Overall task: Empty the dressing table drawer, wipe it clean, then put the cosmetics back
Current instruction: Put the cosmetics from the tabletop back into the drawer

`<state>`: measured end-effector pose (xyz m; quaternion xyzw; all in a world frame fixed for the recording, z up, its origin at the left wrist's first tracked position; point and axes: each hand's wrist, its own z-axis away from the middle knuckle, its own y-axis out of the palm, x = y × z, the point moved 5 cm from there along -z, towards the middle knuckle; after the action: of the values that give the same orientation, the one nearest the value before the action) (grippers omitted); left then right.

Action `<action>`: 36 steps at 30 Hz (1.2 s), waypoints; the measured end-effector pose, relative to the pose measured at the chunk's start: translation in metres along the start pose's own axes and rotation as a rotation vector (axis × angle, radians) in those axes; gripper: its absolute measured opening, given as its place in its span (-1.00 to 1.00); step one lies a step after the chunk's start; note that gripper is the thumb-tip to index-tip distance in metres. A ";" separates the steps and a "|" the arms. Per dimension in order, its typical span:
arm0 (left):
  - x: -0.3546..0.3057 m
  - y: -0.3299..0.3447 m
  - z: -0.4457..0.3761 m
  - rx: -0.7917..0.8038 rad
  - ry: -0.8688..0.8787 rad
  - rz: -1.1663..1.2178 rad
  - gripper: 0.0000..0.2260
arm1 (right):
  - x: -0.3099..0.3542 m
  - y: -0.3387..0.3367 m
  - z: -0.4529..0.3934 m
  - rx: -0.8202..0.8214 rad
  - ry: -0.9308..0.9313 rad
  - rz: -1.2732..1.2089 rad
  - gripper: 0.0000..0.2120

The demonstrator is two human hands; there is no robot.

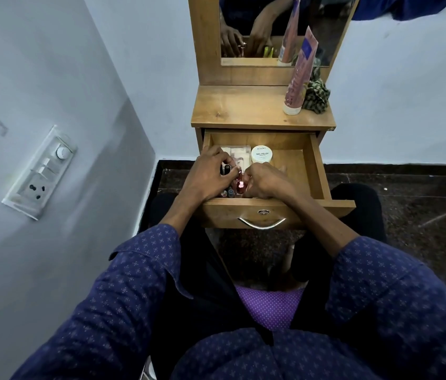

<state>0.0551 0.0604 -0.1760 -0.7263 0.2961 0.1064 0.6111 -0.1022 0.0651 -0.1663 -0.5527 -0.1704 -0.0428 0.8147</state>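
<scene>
Both hands are in the open drawer (pixel 312 171), at 6 o'clock from the mirror (pixel 260 31). The left hand (pixel 208 174) and right hand (pixel 264 182) curl round small nail polish bottles (pixel 239 186). Best to lift only a few, standing up, so none tip. They look shiny, red and dark
</scene>
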 end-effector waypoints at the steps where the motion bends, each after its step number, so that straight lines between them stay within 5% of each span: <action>1: 0.000 0.000 0.000 0.004 -0.005 -0.002 -0.68 | 0.000 0.000 0.001 -0.003 0.006 -0.007 -0.82; 18: -0.001 -0.001 0.001 -0.019 0.007 -0.003 -0.76 | -0.005 0.006 -0.006 0.059 0.059 -0.072 -0.65; 36: 0.001 0.008 -0.001 0.057 0.050 -0.175 -0.61 | 0.000 0.001 -0.006 0.310 -0.100 0.185 -0.79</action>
<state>0.0508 0.0584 -0.1825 -0.7342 0.2496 0.0257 0.6308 -0.1010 0.0595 -0.1691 -0.4354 -0.1636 0.0864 0.8810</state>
